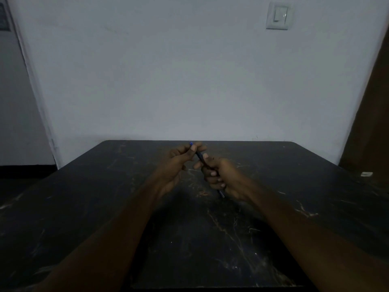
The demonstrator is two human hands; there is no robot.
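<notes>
A thin dark pen [200, 157] with a blue far end slants between both hands above the black table [105, 197]. My left hand [179, 163] pinches the pen's far blue end between thumb and fingertips. My right hand [221, 175] grips the pen's middle in a fist, and the pale near tip sticks out below that fist. Most of the barrel is hidden inside the right fist.
The black marble-patterned table reaches to a white wall [189, 81]. A small pale object [366, 174] lies near the table's right edge. A light switch [278, 15] is on the wall and a brown door [370, 114] stands at the right.
</notes>
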